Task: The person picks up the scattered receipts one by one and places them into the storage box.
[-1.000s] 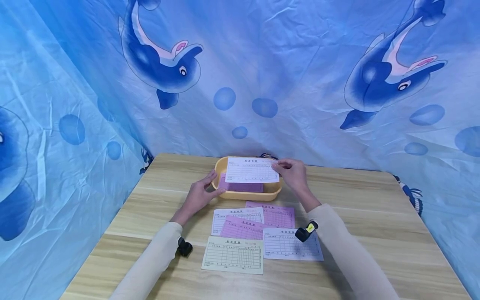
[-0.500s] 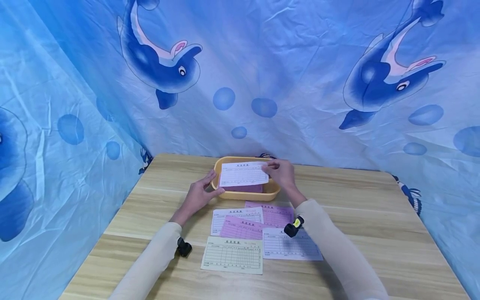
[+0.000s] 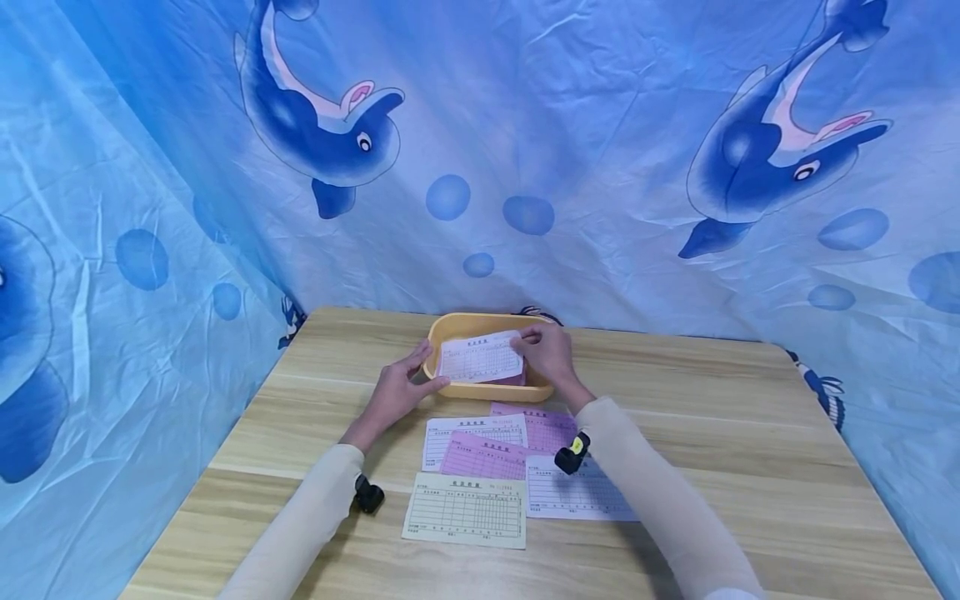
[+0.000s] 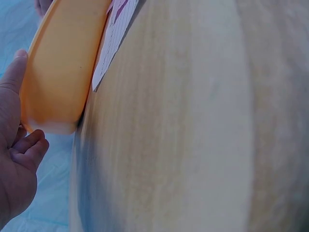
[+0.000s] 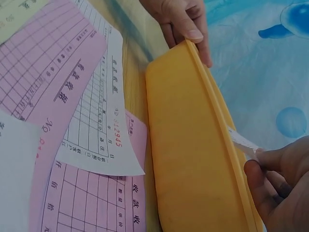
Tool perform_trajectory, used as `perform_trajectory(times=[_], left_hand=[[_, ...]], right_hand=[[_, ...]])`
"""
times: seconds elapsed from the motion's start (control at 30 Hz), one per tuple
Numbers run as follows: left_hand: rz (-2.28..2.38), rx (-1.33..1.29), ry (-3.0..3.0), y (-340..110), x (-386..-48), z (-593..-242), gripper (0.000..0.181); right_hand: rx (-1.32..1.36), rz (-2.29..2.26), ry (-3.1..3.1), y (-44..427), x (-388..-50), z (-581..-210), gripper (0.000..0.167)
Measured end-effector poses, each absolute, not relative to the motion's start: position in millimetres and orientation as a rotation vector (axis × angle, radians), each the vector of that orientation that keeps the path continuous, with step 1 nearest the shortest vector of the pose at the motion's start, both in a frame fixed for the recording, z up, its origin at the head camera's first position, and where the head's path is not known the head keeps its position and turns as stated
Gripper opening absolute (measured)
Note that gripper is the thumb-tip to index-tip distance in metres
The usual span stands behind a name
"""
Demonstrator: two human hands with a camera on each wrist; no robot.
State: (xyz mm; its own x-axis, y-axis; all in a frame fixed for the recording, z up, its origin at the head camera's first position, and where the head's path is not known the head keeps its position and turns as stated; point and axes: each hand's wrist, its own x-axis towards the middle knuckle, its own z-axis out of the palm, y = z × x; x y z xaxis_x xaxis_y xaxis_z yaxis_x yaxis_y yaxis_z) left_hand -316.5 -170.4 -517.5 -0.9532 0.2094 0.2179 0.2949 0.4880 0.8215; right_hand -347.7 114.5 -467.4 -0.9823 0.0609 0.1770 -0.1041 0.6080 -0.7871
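Hands [image 3: 396, 388] — opposite ends of tub [image 3: 491, 392]

On your wood-grain table [image 3: 750, 433], the yellow oval plastic bin [image 3: 467, 392] sits at 12 o'clock, your left hand [image 3: 400, 390] at its 8, your right hand [image 3: 547, 352] at its 3. A white ruled paper slip [image 3: 480, 358] tilts inside. Toward 6, pink ruled paper slips [image 3: 486, 457] lie before the pale-green rectangular paper slip [image 3: 465, 510].

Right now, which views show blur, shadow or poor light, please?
Head view: bright, shadow on the tabletop beside the right sleeve; left wrist view: soft, dark bluish patch near the yellow basin; right wrist view: dimmer, yet large print on the middle white slip is readable.
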Motion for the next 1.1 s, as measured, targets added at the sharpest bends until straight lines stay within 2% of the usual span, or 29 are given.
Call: perform_trajectory(times=[0.43, 0.6, 0.83, 1.1], left_hand=[[-1.448, -0.442, -2.647, -170, -315, -518, 0.093], [-1.469, -0.439, -2.645, -170, -313, -517, 0.091], [-1.448, -0.464, -2.629, -169, -315, -515, 0.087], [-1.431, -0.454, -2.63, -169, -314, -515, 0.087]], right_hand=[[0.087, 1.432, -2.659, 123, -352, -465, 0.018], [0.202, 1.599, -2.614, 136, -350, -457, 0.027], [0.456, 1.605, -2.586, 160, -336, -438, 0.034], [0.532, 1.416, -2.634, 185, -312, -426, 0.034]])
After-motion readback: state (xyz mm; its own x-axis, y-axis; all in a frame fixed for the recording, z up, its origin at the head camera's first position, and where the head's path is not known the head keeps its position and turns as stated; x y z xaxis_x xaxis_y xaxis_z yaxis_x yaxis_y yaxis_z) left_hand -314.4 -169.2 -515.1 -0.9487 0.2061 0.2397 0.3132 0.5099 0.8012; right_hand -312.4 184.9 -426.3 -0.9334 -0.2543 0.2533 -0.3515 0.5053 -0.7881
